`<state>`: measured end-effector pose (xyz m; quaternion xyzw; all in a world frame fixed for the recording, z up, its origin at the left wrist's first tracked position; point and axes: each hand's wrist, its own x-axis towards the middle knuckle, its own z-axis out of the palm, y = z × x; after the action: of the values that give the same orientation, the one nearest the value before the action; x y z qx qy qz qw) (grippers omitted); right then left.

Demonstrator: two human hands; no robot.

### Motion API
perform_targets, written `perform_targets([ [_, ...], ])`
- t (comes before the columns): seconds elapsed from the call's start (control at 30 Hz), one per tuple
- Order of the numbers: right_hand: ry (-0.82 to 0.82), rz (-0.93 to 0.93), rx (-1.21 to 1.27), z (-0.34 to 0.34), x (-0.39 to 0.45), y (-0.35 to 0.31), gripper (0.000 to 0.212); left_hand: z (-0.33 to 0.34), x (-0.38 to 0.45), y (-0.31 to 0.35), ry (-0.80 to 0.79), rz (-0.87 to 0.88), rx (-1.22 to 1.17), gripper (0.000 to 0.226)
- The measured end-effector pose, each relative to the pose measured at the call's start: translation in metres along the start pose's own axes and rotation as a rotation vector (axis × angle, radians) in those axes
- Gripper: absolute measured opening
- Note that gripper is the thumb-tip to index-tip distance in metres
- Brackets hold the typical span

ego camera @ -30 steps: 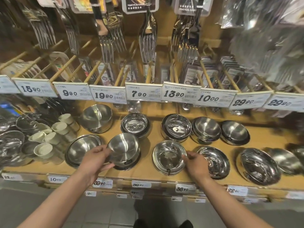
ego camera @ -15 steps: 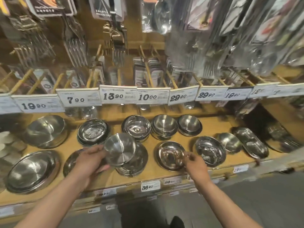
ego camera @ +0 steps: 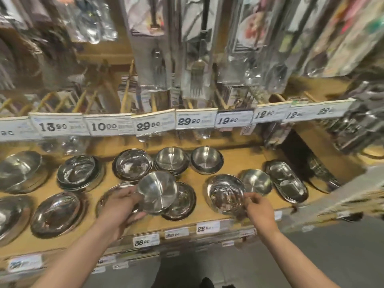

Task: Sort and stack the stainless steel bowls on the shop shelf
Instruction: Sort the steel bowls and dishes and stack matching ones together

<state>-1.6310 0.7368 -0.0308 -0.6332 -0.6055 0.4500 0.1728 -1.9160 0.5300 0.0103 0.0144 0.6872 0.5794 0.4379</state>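
Observation:
My left hand (ego camera: 121,206) grips a small steel bowl (ego camera: 157,192) by its rim and holds it tilted above a flat stack of steel dishes (ego camera: 182,202) at the front of the wooden shelf (ego camera: 234,157). My right hand (ego camera: 258,208) pinches the near rim of a shallow steel bowl (ego camera: 226,193) that sits on the shelf to the right. Behind stand stacks of deeper bowls (ego camera: 172,160), a second such stack (ego camera: 206,159) and a wider one (ego camera: 134,166).
Larger steel plates (ego camera: 58,213) and bowls (ego camera: 79,171) fill the shelf's left part. An oval divided tray (ego camera: 287,179) and a small bowl (ego camera: 256,180) lie at the right. Price tags (ego camera: 110,126) and packaged cutlery (ego camera: 197,59) hang just above the bowls.
The view has swung to the right. My left hand has lifted the small bowl off its stack and carried it right and up. My right hand stays on the shallow bowl's rim.

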Motion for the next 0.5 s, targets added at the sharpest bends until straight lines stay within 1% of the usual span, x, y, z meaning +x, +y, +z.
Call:
perform_targets([
  [0.07, 0.020, -0.002, 0.014, -0.015, 0.014, 0.007, 0.020, 0.020, -0.002, 0.000, -0.026, -0.009, -0.002, 0.018],
  [0.17, 0.041, 0.021, 0.039, -0.036, 0.033, 0.020, 0.013, 0.048, -0.007, -0.001, -0.059, -0.015, -0.011, 0.011],
  [0.2, 0.053, 0.037, 0.049, -0.042, 0.040, 0.023, 0.018, 0.056, -0.010, -0.001, -0.059, -0.010, -0.010, 0.009],
  [0.33, 0.101, 0.101, 0.043, -0.060, 0.067, 0.031, 0.056, 0.090, -0.017, 0.001, -0.072, 0.015, -0.024, 0.013],
  [0.4, 0.077, 0.133, 0.052, -0.064, 0.081, 0.032, 0.063, 0.106, -0.018, 0.004, -0.070, 0.016, -0.023, 0.015],
  [0.5, 0.015, 0.172, 0.078, -0.065, 0.095, 0.034, 0.063, 0.131, -0.016, 0.008, -0.067, -0.004, 0.006, 0.014],
])
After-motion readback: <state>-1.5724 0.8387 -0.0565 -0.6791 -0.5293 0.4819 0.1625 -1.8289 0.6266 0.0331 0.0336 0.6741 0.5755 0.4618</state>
